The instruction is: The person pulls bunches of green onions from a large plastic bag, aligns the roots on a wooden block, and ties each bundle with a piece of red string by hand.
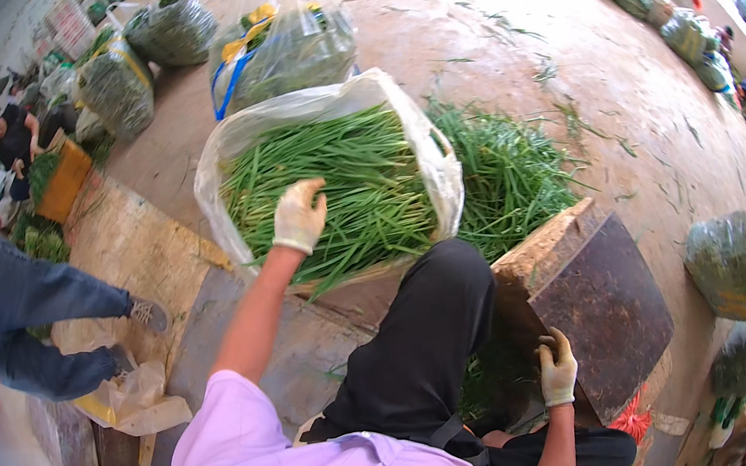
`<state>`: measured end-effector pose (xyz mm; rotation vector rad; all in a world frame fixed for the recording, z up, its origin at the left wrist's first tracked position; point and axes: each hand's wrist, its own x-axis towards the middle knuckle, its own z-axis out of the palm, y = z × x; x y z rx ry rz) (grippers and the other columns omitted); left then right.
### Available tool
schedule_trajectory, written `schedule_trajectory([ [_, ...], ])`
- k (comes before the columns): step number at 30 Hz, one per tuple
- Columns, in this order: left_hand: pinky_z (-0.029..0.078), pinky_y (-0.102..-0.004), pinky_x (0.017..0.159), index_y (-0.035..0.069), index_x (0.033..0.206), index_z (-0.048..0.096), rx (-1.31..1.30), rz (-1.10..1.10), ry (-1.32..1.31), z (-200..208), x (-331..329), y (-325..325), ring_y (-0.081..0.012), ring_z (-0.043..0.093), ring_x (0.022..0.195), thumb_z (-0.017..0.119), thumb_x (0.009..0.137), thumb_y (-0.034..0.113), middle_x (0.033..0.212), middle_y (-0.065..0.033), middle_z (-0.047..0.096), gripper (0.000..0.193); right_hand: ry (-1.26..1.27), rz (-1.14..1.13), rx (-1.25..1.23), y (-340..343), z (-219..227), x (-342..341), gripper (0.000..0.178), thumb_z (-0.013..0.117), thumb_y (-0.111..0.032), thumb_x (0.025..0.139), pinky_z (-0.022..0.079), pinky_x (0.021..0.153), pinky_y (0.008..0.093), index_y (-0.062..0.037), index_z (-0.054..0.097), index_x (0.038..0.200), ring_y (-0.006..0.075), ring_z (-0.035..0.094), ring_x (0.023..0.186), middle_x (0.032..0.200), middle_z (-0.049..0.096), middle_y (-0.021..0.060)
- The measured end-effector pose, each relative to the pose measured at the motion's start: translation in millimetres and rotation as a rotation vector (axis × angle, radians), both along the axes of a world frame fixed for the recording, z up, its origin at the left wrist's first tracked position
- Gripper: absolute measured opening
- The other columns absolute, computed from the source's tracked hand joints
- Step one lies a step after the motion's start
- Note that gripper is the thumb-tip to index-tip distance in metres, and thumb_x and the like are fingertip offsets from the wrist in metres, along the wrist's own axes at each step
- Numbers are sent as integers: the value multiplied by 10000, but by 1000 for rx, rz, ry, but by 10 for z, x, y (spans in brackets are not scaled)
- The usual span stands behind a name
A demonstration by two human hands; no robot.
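A white plastic bag (208, 176), its mouth wide open, is filled with long green chives (354, 168) laid in layers. My left hand (298, 217), in a pale glove, rests on or just above the left part of the chives, thumb apart from the fingers; no stalks show in its grasp. By my right knee, my right hand (558, 366), also gloved, lies at the near edge of a dark brown board (604, 295) on a wooden stand, its fingers apart. Whether it presses on that edge, I cannot tell.
Loose chives (509, 174) lie in a heap right of the bag. Behind it stands a clear bag (307, 50) with blue and yellow straps. A person in jeans (44, 292) stands at left; another works by an orange crate (64, 178). Filled bags (740, 265) line the right side.
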<state>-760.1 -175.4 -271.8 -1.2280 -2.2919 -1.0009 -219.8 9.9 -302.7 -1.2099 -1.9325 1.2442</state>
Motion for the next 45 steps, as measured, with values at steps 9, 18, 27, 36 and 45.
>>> schedule_trajectory([
  [9,532,-373,911,70,1144,707,-75,416,-223,390,-1178,-843,-299,689,1029,699,877,192,1107,-170,714,294,-11,83,-179,-43,-145,-169,377,593,40,937,573,725,269,-22,582,1309,122,654,831,1037,695,95],
  [18,307,-424,1173,-70,1463,372,-841,-46,-35,-48,467,211,-366,412,1388,795,688,606,1479,-260,439,1112,14,136,-171,-42,-139,-309,363,583,48,942,578,713,271,-1,580,1302,120,653,833,1049,695,109],
  [27,514,-444,893,53,1266,594,-833,122,-73,-317,78,525,-327,655,1062,776,742,338,1119,-175,689,623,-17,213,-142,-101,-148,-239,343,611,25,935,570,711,274,-9,611,1276,119,663,819,1003,708,98],
  [36,557,-322,867,-89,1250,573,-6,-189,-989,-61,-208,333,-180,689,884,835,789,122,1049,-117,736,571,201,305,-190,299,280,-1360,300,624,-49,957,558,719,270,23,617,1248,134,679,799,1008,720,118],
  [45,559,-338,834,37,1172,646,41,-132,-602,-114,808,734,-240,698,921,830,719,48,1027,-106,725,489,439,707,-280,464,508,-3627,533,768,-187,821,508,843,321,22,544,1257,185,633,952,1065,673,114],
])
